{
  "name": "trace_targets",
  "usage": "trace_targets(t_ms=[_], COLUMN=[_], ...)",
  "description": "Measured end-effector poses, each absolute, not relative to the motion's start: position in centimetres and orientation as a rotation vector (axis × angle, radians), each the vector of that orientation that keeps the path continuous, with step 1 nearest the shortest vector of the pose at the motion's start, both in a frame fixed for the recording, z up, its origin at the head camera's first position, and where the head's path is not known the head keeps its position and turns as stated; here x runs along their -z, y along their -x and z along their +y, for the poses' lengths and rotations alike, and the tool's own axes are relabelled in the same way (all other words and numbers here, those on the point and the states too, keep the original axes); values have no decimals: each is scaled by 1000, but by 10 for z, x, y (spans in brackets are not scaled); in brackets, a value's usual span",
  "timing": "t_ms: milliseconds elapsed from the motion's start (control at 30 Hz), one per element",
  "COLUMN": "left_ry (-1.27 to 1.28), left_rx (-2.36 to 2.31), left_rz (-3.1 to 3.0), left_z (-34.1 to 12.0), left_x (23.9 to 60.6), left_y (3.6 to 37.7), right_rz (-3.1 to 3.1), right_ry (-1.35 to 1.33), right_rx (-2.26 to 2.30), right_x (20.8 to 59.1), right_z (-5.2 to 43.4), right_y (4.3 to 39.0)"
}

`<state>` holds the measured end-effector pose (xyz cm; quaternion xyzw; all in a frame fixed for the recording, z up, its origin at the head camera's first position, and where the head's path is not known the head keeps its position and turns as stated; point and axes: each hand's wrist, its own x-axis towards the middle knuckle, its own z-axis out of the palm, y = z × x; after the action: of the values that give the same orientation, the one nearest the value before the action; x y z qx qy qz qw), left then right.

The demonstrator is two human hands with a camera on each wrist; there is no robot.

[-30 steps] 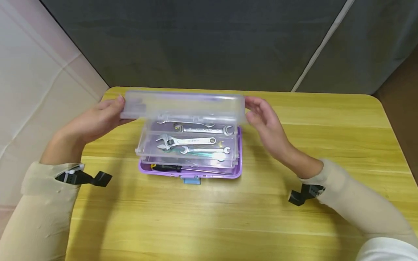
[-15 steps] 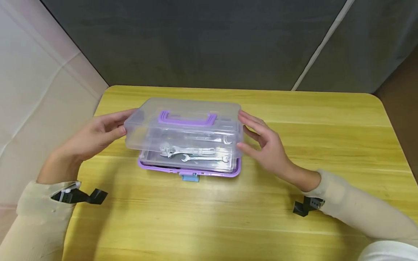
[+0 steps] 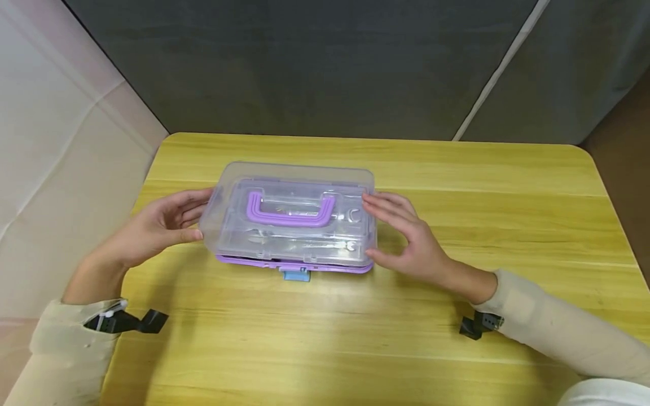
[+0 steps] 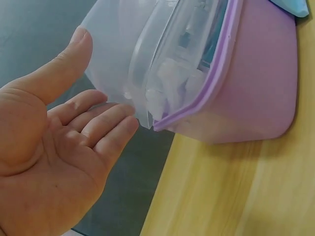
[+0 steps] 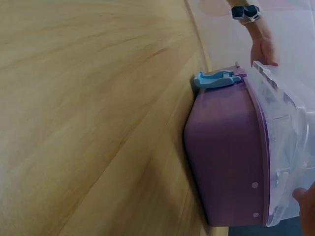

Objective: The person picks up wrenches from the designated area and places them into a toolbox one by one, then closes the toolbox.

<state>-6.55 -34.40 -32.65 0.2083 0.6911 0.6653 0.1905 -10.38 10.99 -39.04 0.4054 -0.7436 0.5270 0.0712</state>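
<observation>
A toolbox has a clear lid [image 3: 294,239], a purple handle [image 3: 290,219] and a purple base [image 5: 224,147]. The lid lies over the base, with a gap between their rims in both wrist views. Through the lid, silvery wrenches [image 3: 315,244] show dimly. At the lid's left end is my left hand [image 3: 152,228], thumb at its edge, fingers extended and palm bare in the left wrist view. Across the box, my right hand [image 3: 411,239] touches the lid's right end with spread fingers and thumb. A blue latch [image 5: 216,78] hangs unfastened at the front.
The box stands on a wood-grain table [image 3: 325,344]. A dark curtain [image 3: 304,67] hangs behind the table, and a pale cloth [image 3: 66,135] on the left. Each sleeve carries a black camera mount, such as the left mount [image 3: 127,321].
The lid has swung from raised at the back down over the trays, both hands moving down and nearer with it. The stepped trays have folded down into the base, covering the screwdriver.
</observation>
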Motion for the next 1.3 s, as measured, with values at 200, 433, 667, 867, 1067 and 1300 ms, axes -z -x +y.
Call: trace_targets(t_ms=[200, 433, 667, 867, 1067, 1300], left_ry=[-576, -569, -500, -574, -472, -445], left_rx=[-1867, -1727, -1573, -1648, -1548, -1524], left_rz=[1975, 2127, 2264, 2172, 2291, 2218], left_z=[-343, -342, -340, -340, -325, -314], left_x=[331, 334, 333, 326, 318, 322], left_y=[62, 54, 51, 56, 69, 76], right_rz=[-2227, -2238, -2217, -2231, -2271, -2241], right_ry=[-1237, -1285, -1310, -1320, -1328, -1335], right_rx=[-1560, -1498, -1448, -1405, -1381, -1372], right_x=[395, 402, 409, 407, 402, 392], right_z=[109, 109, 109, 111, 113, 110], right_y=[105, 101, 100, 101, 101, 96])
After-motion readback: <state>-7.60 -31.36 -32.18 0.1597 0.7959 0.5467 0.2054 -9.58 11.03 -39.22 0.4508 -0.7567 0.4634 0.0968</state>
